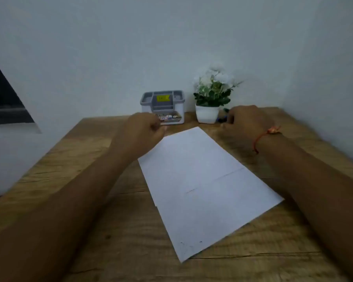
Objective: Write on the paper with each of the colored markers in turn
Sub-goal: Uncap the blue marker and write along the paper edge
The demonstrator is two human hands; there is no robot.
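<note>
paper (204, 188) on table (73, 167) — organizer (162, 106) behind

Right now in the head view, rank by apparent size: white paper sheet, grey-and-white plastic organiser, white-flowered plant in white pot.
1. White paper sheet, largest, also nearest.
2. White-flowered plant in white pot.
3. Grey-and-white plastic organiser, same distance as the plant, shorter.

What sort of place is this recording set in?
Probably a study desk in a room corner: a wooden table with a grey desk organizer and a potted plant against the wall, and paper laid out.
</note>
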